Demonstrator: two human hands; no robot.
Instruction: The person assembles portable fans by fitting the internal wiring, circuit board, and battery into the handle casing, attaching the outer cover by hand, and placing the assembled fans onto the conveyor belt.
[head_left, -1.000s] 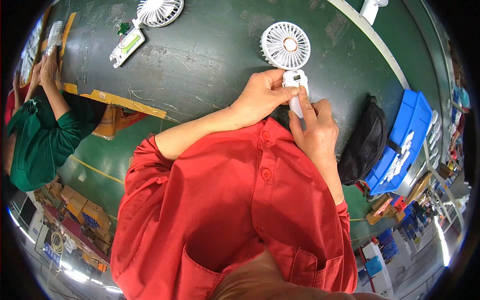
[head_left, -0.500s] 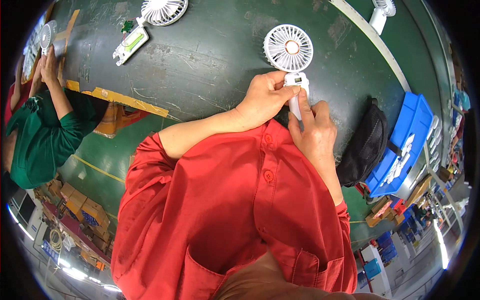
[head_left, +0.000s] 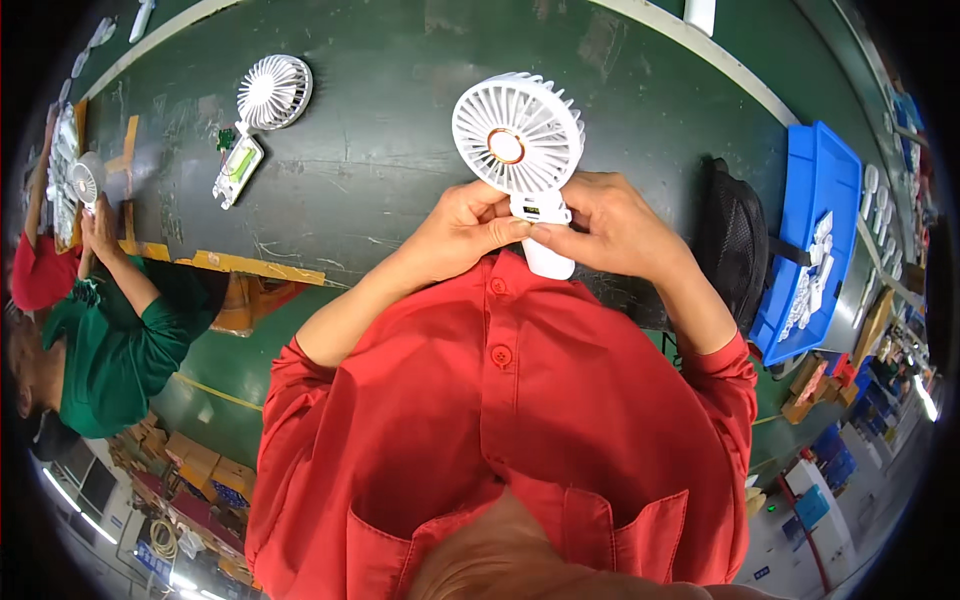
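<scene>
A white handheld fan is held up close in front of my chest, its round grille tilted toward the upper left. My left hand pinches the neck of the fan from the left, the thumb on its front. From the right, my right hand grips the same neck, thumb laid across the front near a small dark window. The white handle sticks out below both thumbs. Farther left on the dark green table lies another white fan, with an opened handle showing a green-yellow cell and a small green circuit board.
At the right stands a blue bin with white plastic parts inside. Between it and me sits a black mesh bag. A co-worker in a green shirt holds a small fan at the far left. Yellow tape marks the table's near edge.
The fan in my hands has come up closer and tilted. My right hand has moved from the handle's lower part up to the neck. The view has shifted, so the other things sit differently.
</scene>
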